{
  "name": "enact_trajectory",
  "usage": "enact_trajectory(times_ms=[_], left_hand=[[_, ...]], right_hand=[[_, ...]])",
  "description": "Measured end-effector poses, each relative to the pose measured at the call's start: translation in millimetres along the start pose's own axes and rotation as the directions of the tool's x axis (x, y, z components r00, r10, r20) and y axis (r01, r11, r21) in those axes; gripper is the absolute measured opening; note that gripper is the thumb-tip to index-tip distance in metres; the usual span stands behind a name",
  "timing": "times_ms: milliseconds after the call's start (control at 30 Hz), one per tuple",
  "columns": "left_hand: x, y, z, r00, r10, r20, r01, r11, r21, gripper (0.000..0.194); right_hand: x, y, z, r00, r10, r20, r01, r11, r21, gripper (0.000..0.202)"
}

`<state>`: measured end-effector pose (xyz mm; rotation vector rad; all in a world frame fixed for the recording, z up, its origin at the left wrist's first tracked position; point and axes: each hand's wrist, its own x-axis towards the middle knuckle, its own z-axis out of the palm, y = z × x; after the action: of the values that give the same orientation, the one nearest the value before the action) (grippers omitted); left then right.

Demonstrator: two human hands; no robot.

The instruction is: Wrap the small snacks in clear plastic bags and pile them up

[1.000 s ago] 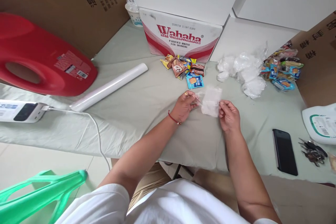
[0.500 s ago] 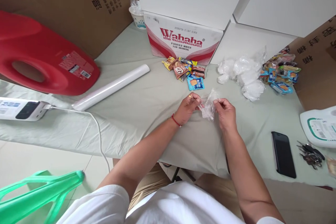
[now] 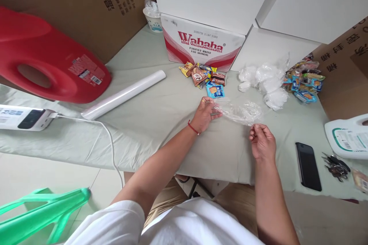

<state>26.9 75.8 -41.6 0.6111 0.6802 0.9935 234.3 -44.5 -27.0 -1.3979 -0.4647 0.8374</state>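
A clear plastic bag (image 3: 240,111) is stretched out sideways between my two hands, just above the cloth. My left hand (image 3: 205,115), with a red string bracelet at the wrist, pinches its left end. Lower on the right, my right hand (image 3: 262,139) grips the bag's other edge between thumb and fingers. Just beyond my left hand lies a blue snack packet (image 3: 215,90), at the front of a small pile of wrapped snacks (image 3: 199,76). Several crumpled clear plastic bags (image 3: 270,78) form a heap behind and to the right.
A white roll (image 3: 123,95) and a red jug (image 3: 54,61) lie left, near a power strip (image 3: 24,118) with a cable. A Wahaha carton (image 3: 201,42) stands behind. Right are more snacks (image 3: 306,80), a phone (image 3: 308,166), keys (image 3: 336,167) and a white bottle (image 3: 347,136).
My right hand has moved right and toward me, pulling the bunched plastic bag out into a longer, wider shape. My left hand has stayed nearly in place.
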Motion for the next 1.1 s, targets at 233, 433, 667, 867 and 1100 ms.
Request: enact_trajectory(times_ms=[233, 433, 667, 867, 1100], left_hand=[[-4.3, -7.8, 3.6, 0.987, -0.157, 0.041, 0.158, 0.987, -0.021, 0.073], [-0.2, -12.6, 1.1, 0.987, -0.16, 0.032, 0.158, 0.986, 0.055, 0.055], [-8.9, -2.8, 6.6, 0.987, -0.134, 0.093, 0.127, 0.989, 0.078, 0.072], [-8.7, 1.4, 5.2, 0.962, -0.165, 0.217, 0.165, 0.986, 0.018, 0.081], [-6.1, 1.4, 7.7, 0.979, -0.178, 0.097, 0.185, 0.98, -0.076, 0.072]], right_hand=[[-22.1, 8.0, 27.7, 0.989, -0.074, 0.124, 0.078, 0.997, -0.028, 0.043], [-43.5, -7.4, 29.2, 0.919, -0.319, 0.231, 0.359, 0.92, -0.158, 0.028], [-65.1, -31.0, 17.4, 0.774, -0.388, 0.501, 0.512, 0.848, -0.134, 0.022], [-44.1, -11.0, 17.9, 0.914, -0.272, 0.303, 0.36, 0.885, -0.294, 0.028], [-43.4, 27.3, 31.0, 0.839, -0.31, 0.448, 0.527, 0.67, -0.523, 0.055]])
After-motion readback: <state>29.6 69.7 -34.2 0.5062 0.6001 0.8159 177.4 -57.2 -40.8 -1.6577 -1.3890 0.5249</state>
